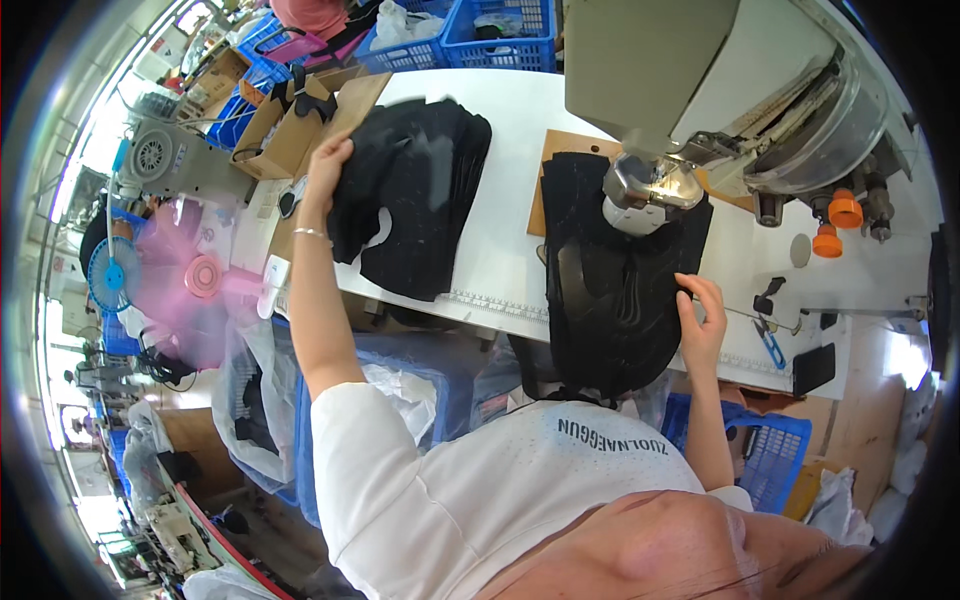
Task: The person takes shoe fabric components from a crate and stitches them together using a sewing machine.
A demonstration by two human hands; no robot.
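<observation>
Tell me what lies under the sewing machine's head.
Under the sewing machine head lies black fabric, held at its edge by the right hand. A brown board shows beneath it; the needle area is hidden.

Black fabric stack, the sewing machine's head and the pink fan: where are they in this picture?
Black fabric stack (415, 200): head view, on the middle of the top piece.
Sewing machine's head (650, 185): head view, on its shiny metal end.
Pink fan (200, 278): head view, on its hub.

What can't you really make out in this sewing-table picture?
- Head view: the needle is hidden by the sewing machine head.
- The black fabric stack is motion-blurred where the left hand touches it.
- Black piece by the right hand: seams too dark to see.
</observation>
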